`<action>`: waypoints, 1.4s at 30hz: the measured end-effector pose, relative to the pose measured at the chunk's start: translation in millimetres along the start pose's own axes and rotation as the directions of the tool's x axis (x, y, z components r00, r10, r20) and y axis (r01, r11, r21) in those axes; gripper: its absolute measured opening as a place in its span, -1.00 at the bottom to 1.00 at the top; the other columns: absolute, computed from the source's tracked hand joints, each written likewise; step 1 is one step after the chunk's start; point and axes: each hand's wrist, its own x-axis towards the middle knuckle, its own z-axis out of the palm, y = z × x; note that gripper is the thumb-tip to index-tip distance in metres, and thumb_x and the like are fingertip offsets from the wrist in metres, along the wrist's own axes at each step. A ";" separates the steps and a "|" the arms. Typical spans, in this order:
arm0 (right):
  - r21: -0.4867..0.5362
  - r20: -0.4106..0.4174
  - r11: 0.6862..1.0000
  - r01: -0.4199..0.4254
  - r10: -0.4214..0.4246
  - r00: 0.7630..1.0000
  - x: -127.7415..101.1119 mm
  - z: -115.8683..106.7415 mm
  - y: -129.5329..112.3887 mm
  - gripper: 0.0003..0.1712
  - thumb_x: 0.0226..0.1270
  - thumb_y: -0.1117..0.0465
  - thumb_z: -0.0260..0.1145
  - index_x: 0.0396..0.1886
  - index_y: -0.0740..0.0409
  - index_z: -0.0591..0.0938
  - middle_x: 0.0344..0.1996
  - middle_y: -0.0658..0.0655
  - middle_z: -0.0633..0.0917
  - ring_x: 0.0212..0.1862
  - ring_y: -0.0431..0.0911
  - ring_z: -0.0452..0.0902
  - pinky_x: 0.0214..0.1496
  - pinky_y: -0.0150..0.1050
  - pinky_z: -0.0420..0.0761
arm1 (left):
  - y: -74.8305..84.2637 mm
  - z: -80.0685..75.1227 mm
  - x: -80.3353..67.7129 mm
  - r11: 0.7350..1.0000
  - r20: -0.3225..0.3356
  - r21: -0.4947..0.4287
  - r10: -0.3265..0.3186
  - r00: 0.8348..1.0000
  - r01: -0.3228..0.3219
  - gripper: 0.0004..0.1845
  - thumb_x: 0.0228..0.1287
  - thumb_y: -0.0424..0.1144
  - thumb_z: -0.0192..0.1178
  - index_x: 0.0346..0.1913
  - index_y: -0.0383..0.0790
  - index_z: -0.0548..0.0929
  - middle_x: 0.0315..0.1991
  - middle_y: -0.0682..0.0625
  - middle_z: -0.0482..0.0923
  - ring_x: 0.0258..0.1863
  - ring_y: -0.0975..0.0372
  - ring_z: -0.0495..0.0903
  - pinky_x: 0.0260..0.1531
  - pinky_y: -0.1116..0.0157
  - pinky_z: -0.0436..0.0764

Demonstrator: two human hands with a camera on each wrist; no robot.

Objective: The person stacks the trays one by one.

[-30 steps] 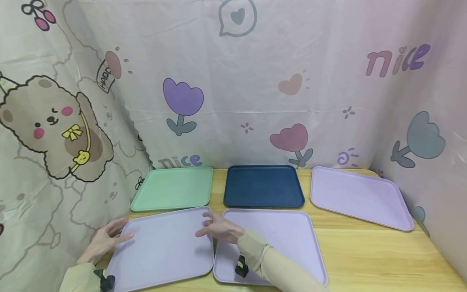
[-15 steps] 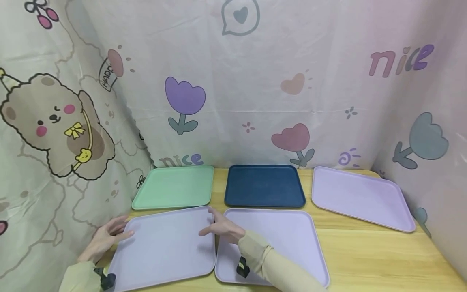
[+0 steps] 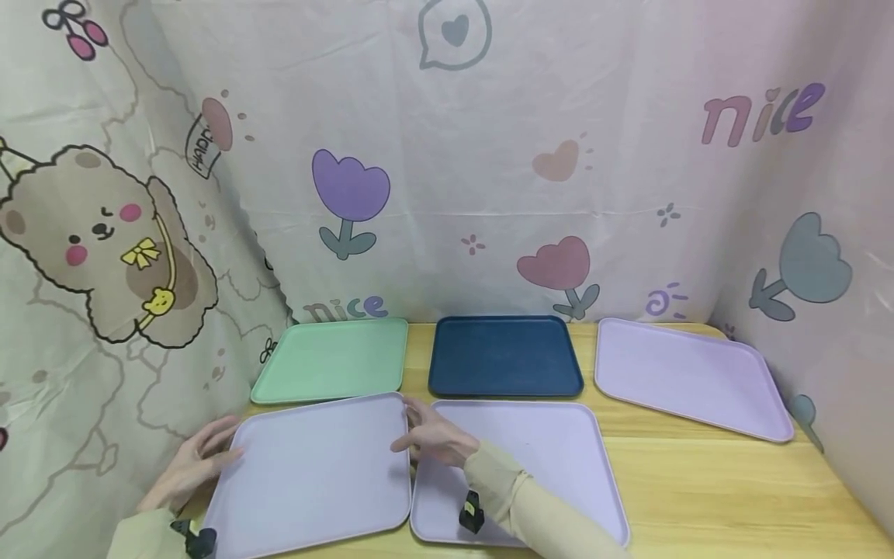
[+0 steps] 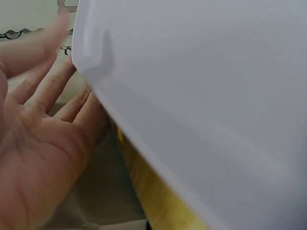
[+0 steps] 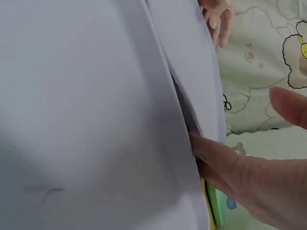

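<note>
A lavender tray (image 3: 314,473) lies at the front left of the wooden table (image 3: 733,497). My left hand (image 3: 199,458) is at its left edge; in the left wrist view its fingers (image 4: 72,103) reach straight under the rim of the lavender tray (image 4: 216,72). My right hand (image 3: 433,436) is at the tray's right edge. The right wrist view shows its fingers (image 5: 211,153) slipped into the gap between that tray (image 5: 201,72) and a second lavender tray (image 5: 72,120), thumb held off above. The second tray (image 3: 552,450) lies under my right forearm.
Behind stand a green tray (image 3: 331,361), a dark blue tray (image 3: 504,357) and a third lavender tray (image 3: 687,376) at the back right. A printed curtain (image 3: 489,194) closes off the back and both sides. Bare wood shows at the front right.
My right hand has slid a little to the right, off the tray's surface to its right edge. The left hand has stayed at the left edge.
</note>
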 end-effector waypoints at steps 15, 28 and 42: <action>-0.107 0.003 0.985 0.138 -0.139 0.990 -5.4 -18.6 -11.0 0.02 0.08 0.63 0.28 0.58 0.22 0.17 0.58 0.33 0.17 0.42 0.29 0.39 -0.09 -0.17 0.79 | 5.6 1.2 -1.0 0.995 -0.008 -0.004 0.098 0.995 -0.098 -0.17 0.32 -0.48 0.11 0.56 -0.44 -0.06 0.49 -0.38 -0.02 -0.20 0.63 0.57 -0.18 0.40 0.71; -0.206 -0.019 0.945 0.254 -0.264 0.964 -14.8 -49.2 -19.1 -0.02 0.15 0.56 0.33 0.58 0.22 0.18 0.55 0.29 0.23 0.41 0.36 0.36 -0.06 -0.20 0.77 | 33.8 15.5 8.1 0.954 0.009 -0.007 0.298 0.954 -0.298 -0.23 0.39 -0.35 0.20 0.53 -0.42 0.07 0.52 -0.55 -0.04 0.03 0.82 0.35 -0.04 0.52 0.64; -0.223 -0.116 0.946 0.234 -0.264 0.957 -38.0 -96.5 -26.0 -0.06 0.18 0.51 0.35 0.56 0.21 0.22 0.55 0.27 0.24 0.37 0.33 0.42 0.05 0.00 0.77 | 71.0 46.4 26.8 0.891 0.124 -0.151 0.446 0.886 -0.428 -0.19 0.37 -0.53 0.10 0.57 -0.42 -0.06 0.55 -0.54 -0.21 0.12 0.70 0.46 0.05 0.58 0.59</action>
